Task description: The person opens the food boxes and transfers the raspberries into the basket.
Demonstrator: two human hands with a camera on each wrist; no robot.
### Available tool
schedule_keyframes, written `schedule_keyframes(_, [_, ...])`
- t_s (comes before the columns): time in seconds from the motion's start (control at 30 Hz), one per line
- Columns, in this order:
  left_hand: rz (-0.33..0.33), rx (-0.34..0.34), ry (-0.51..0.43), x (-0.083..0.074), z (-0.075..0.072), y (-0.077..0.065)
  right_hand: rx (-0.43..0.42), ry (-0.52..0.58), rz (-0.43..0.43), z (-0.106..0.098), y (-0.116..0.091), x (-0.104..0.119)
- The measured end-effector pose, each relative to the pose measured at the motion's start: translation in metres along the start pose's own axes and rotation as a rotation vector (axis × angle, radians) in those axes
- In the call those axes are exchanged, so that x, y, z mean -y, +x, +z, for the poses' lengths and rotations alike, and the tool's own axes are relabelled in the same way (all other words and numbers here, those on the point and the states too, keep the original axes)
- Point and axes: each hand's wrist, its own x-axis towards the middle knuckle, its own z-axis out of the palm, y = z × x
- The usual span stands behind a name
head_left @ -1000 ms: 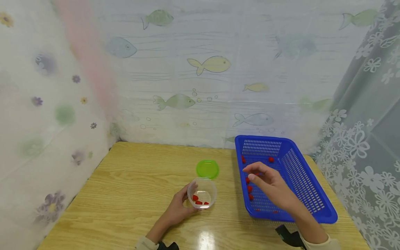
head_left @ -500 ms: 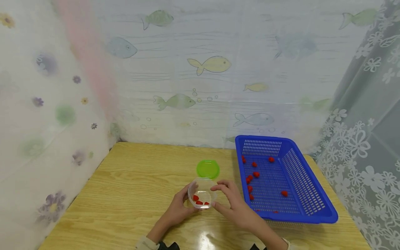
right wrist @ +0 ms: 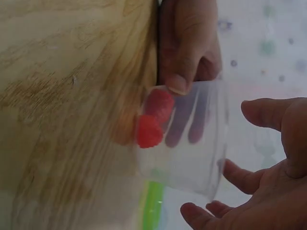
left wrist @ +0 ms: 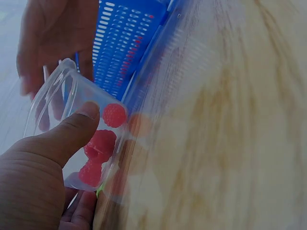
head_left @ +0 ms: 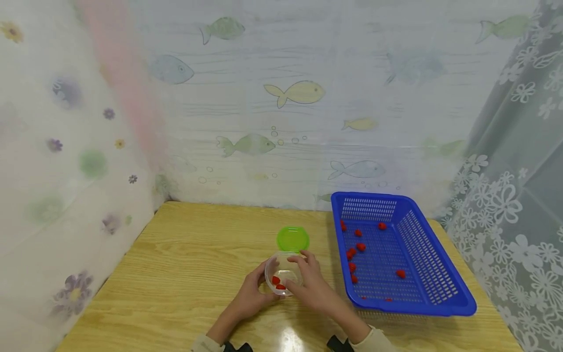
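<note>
A clear plastic tub (head_left: 288,274) stands on the table with red raspberries (left wrist: 114,115) at its bottom. My left hand (head_left: 251,297) grips the tub's left side, its thumb across the near wall in the left wrist view. My right hand (head_left: 313,289) is over the tub's right side. In the right wrist view its fingers are spread apart beside the tub's mouth, with nothing between them. From the head view, its thumb and fingers hide part of the tub's inside. Just behind the tub lies a green lid (head_left: 292,239).
On the right of the wooden table (head_left: 198,244) stands a blue plastic basket (head_left: 409,308) with slotted walls. Several raspberries (head_left: 360,247) lie in it, mostly along its left side. A fish-patterned curtain (head_left: 281,117) hangs behind the table.
My right hand has moved left, from over the basket to the tub's right edge, then over its mouth. My left hand and the tub have kept their place.
</note>
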Motion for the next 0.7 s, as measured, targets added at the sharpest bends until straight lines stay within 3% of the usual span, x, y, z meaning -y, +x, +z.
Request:
schedule_keyframes(0.43, [-0.028, 0.021, 0.009, -0.004, -0.001, -0.001, -0.023, 0.064, -0.013, 0.01, 0.027, -0.013])
schedule_keyframes(0.7, [-0.019, 0.031, -0.017, -0.003, -0.003, -0.001, -0.03, -0.024, -0.04, 0.017, 0.041, -0.016])
